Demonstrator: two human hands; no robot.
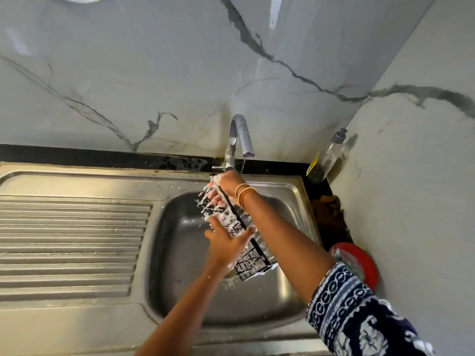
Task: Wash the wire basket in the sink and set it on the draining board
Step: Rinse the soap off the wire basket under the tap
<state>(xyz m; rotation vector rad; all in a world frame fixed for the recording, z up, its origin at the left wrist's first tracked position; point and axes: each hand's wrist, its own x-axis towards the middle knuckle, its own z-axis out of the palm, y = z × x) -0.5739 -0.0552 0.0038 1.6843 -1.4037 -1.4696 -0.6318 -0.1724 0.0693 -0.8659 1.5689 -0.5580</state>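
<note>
A black wire basket [250, 258], streaked with white foam, hangs tilted over the steel sink bowl [180, 291]. My right hand [226, 186] grips its far upper end just below the tap, fingers curled through the wires. My left hand [227, 240] lies against the basket's middle with fingers spread and straight on the soapy mesh. The ribbed draining board [69, 242] lies to the left of the bowl.
A curved chrome tap [241, 134] stands behind the sink, a thin stream of water falling from its spout. A clear soap bottle [326, 158] stands in the back right corner. A red round dish [359, 263] and a brown cloth [326, 209] lie along the right wall.
</note>
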